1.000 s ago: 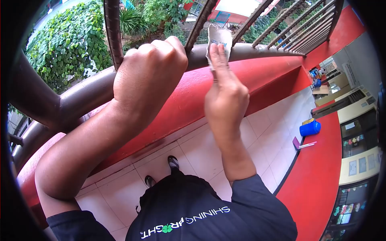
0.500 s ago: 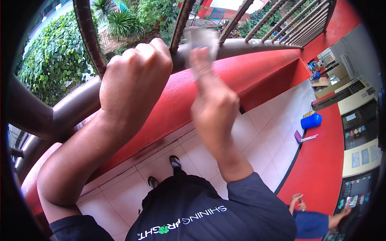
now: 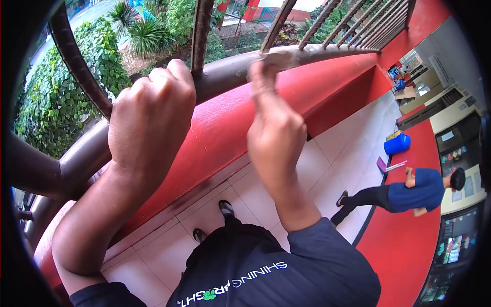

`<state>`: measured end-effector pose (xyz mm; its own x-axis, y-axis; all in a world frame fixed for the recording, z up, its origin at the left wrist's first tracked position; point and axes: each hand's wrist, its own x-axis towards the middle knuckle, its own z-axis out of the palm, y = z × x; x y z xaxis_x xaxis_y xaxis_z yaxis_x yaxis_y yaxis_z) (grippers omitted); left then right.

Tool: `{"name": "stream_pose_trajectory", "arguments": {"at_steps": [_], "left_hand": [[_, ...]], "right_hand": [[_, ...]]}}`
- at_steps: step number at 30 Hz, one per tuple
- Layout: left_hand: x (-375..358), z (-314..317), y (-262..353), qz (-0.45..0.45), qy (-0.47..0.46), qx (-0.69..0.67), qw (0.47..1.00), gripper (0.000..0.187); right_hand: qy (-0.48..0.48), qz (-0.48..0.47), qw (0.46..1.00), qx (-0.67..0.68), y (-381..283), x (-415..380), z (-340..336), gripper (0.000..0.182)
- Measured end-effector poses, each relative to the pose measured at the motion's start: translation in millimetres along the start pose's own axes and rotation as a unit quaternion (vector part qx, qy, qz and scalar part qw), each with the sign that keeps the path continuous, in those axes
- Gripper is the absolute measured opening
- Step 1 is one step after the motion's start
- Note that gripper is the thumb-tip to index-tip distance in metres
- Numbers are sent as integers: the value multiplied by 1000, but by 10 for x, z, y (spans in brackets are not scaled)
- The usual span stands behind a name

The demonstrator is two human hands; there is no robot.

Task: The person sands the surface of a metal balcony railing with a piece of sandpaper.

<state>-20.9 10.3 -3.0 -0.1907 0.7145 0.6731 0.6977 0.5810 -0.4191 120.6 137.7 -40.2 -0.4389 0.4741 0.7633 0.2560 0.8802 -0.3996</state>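
Observation:
My left hand (image 3: 151, 115) is closed around the thick brown metal rail (image 3: 225, 78), between two upright bars. To its right, my right hand (image 3: 276, 125) grips a small greyish-brown flat piece (image 3: 281, 60), perhaps a folded cloth or sandpaper. The thumb lies on top of this piece, which rests against the rail near the foot of an upright bar (image 3: 276, 25). Blur along its edges and on the fingertips keeps me from telling the material.
Below the rail runs a red wall ledge (image 3: 225, 135) above a tiled floor (image 3: 322, 169). A person in a blue shirt (image 3: 417, 189) walks on the right, near a blue bucket (image 3: 398, 144) and a purple dustpan (image 3: 381, 164). Leafy plants (image 3: 66, 87) grow beyond the bars.
My right hand has moved the greyish piece from near the bar's left side to the rail at its foot. The view has shifted slightly. The other person has come further into view.

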Motion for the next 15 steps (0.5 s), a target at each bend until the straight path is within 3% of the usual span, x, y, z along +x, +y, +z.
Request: {"name": "stream_pose_trajectory", "arguments": {"at_steps": [3,5,7,9,11,12,13,15], "left_hand": [[4,-3,-6,3,-2,3,1000,15],[-20,2,3,-3,-3,7,1000,15],[-5,3,1,-1,2,2,1000,16],[-7,3,-8,-2,-5,-2,1000,16],[-11,17,-11,7,2,13,1000,15],[-20,-17,-2,-12,-56,-12,998,9],[-23,-28,14,-17,-59,-9,998,9],[-6,-23,18,-25,-53,-3,998,9]], "right_hand": [[-60,-27,998,-12,44,-80,-14,49],[18,45,999,13,324,75,6,56],[-45,-19,999,17,-44,-119,1,55],[-48,-61,997,27,-40,-222,63,68],[42,-43,998,-4,295,11,162,70],[78,-60,995,32,426,69,229,68],[75,-64,994,36,228,38,161,68],[-120,-69,990,42,-241,-147,-18,54]]}}
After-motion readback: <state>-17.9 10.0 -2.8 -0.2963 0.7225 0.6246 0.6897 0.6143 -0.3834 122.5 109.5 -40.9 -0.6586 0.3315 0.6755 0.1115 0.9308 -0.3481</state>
